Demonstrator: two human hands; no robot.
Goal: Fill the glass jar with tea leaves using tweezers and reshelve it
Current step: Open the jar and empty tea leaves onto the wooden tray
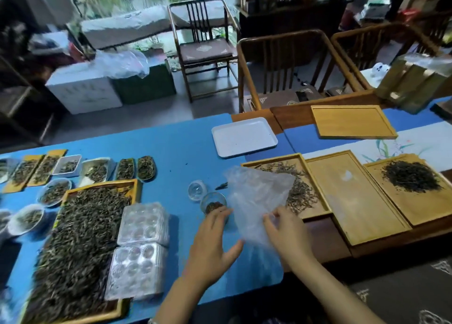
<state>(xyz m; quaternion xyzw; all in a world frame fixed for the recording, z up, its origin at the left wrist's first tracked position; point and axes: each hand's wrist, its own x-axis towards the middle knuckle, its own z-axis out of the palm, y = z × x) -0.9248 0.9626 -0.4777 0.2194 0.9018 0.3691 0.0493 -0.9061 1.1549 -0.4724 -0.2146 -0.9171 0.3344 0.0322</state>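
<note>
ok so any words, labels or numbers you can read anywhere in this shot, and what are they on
No readable text anywhere.
White box on the floor: faint greenish marks, too blurred to read.
Dark seat cushions on the wooden chairs: pale emblem patterns, not letters.
Dark cloth at lower right: white ornaments, not words.
Small glass jar, clear plastic bag, white tray: no label visible.

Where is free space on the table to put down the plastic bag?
Bare blue cloth lies between the white tray and the row of small tea dishes. The middle wooden tray is nearly bare. The left side, around the large tea tray, is crowded.
</note>
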